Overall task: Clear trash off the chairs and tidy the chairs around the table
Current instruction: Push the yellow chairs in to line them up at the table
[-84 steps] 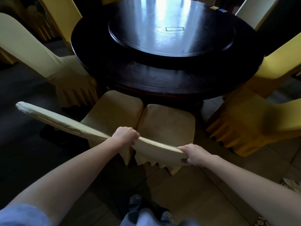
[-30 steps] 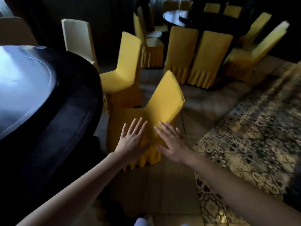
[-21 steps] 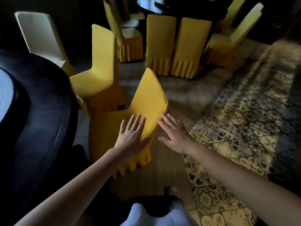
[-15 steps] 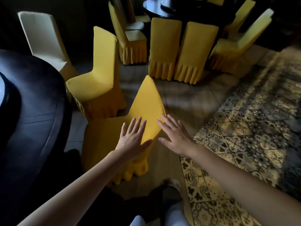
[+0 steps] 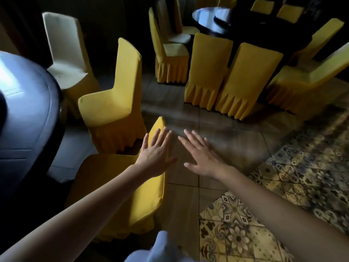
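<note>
Dark round table point(image 5: 28, 114) at left edge; no readable writing anywhere. Yellow-covered chair point(image 5: 120, 190) just beside it, back toward the camera. Left hand point(image 5: 156, 154) flat, fingers spread, over the backrest top. Right hand point(image 5: 204, 156) open, fingers apart, above bare floor point(image 5: 217, 118), holding nothing.

I see both bare forearms reaching forward from the bottom corners of the head view and converging toward the middle. My left hand point(image 5: 155, 154) is flat and palm-down, fingers straight and slightly fanned, thumb stretched out to the right. My right hand point(image 5: 203, 154) matches it: palm down, fingers extended and angled up and to the left, thumb pointing left. The two thumbs come near each other but stay apart, with a narrow gap between the hands. Neither hand is curled around anything. Both wrists are straight, in line with their forearms.
</note>
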`<state>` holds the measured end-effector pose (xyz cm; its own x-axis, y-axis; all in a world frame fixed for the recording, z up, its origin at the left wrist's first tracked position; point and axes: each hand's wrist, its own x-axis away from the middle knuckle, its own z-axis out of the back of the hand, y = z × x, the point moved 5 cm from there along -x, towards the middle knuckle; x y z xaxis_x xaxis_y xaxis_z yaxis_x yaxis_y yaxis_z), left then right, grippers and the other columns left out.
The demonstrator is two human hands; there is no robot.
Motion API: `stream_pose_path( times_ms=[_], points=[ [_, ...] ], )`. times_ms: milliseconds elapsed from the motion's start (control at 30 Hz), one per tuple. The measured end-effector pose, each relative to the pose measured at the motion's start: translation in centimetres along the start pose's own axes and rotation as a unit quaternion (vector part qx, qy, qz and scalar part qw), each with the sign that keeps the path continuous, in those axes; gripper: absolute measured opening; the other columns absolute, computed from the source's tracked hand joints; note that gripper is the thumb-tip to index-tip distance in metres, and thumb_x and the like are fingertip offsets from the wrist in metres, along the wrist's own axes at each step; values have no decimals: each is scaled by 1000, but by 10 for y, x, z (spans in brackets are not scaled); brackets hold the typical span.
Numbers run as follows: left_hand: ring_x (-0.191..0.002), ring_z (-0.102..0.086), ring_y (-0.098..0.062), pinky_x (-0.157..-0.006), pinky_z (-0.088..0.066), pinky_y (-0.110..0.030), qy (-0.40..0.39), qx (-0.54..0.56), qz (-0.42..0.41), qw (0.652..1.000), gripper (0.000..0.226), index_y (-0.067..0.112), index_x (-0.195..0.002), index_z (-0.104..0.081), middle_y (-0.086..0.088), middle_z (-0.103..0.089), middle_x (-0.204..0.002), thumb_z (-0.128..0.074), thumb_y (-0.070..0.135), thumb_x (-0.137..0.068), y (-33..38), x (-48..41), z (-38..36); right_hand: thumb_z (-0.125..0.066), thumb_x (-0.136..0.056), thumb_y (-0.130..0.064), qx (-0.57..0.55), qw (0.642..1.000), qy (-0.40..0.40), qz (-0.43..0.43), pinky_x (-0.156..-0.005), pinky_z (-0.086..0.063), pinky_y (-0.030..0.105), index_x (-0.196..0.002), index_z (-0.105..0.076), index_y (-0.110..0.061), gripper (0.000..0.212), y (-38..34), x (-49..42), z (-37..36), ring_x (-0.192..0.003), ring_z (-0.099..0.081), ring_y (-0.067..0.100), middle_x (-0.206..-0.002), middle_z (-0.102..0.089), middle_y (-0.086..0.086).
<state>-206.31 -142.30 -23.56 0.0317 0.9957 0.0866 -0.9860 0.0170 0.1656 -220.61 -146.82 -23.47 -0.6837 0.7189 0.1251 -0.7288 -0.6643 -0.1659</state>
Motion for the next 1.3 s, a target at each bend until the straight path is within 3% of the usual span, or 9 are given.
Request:
stream_pose_path(
  times_ms=[367,567,700,967,1067,1100,1133,1200,1300],
  points=[
    [-145,22,-20,-117,13,-48,-12,27,192,981,90,20,-152,8,-2,19,-159,-32,70,-88,-103,-83,0,-65,-88,-34,78,977,-58,191,-118,-5,54,-152,0,-31,92,5,-169,5,-148,13,24,-161,14,1],
    [-146,19,-20,-118,11,-48,-12,58,260,964,89,21,-153,3,-1,15,-160,-31,71,-87,-123,-106,4,-67,-85,-35,183,907,-167,340,-116,1,56,-152,-2,-33,93,10,-224,-19,-147,14,23,-162,11,1],
    [-145,20,-18,-118,12,-47,-46,64,330,941,91,22,-153,6,0,15,-160,-34,71,-87,-130,-82,-10,-69,-82,-17,193,867,-235,395,-115,3,58,-150,-18,-32,87,14,-249,-34,-149,1,22,-161,-10,2],
    [-148,6,-18,-121,0,-45,-98,214,535,811,97,26,-153,-1,2,4,-161,-45,73,-80,-98,-6,-37,-67,-84,-34,198,770,-238,558,-114,-27,48,-134,-45,-34,55,1,-265,-38,-134,-39,19,-140,-48,-3],
    [-147,-13,-25,-119,-17,-47,-224,431,561,670,126,31,-151,-11,0,-11,-161,-64,83,-50,-40,15,-77,-67,-83,-42,202,759,-204,585,-103,-39,41,-130,-47,-32,52,3,-261,-44,-122,-48,19,-130,-54,-3],
    [-145,-21,-26,-117,-24,-45,-235,461,564,644,126,33,-151,-12,0,-17,-159,-70,79,-48,-21,19,-85,-67,-82,-45,203,759,-196,587,-101,-39,42,-128,-46,-31,53,4,-259,-48,-119,-50,20,-128,-55,-3],
    [-141,-28,-25,-114,-30,-41,-220,462,572,641,116,33,-151,-14,1,-23,-157,-75,68,-58,-5,21,-90,-67,-81,-46,198,756,-192,593,-101,-39,43,-127,-46,-31,53,2,-255,-52,-117,-52,20,-126,-56,-3],
    [-133,-39,-19,-107,-39,-33,-134,367,612,688,85,31,-148,-24,2,-36,-149,-70,43,-77,12,24,-92,-67,-82,-45,190,741,-187,616,-98,-40,43,-126,-47,-30,51,-4,-246,-59,-114,-55,21,-122,-58,-3],
    [-123,-48,-14,-102,-43,-29,-4,205,667,716,61,33,-140,-39,6,-51,-137,-62,23,-85,27,31,-85,-69,-83,-38,179,724,-190,639,-93,-45,41,-125,-50,-32,46,-14,-239,-62,-109,-59,18,-119,-61,-5]
  ],
)
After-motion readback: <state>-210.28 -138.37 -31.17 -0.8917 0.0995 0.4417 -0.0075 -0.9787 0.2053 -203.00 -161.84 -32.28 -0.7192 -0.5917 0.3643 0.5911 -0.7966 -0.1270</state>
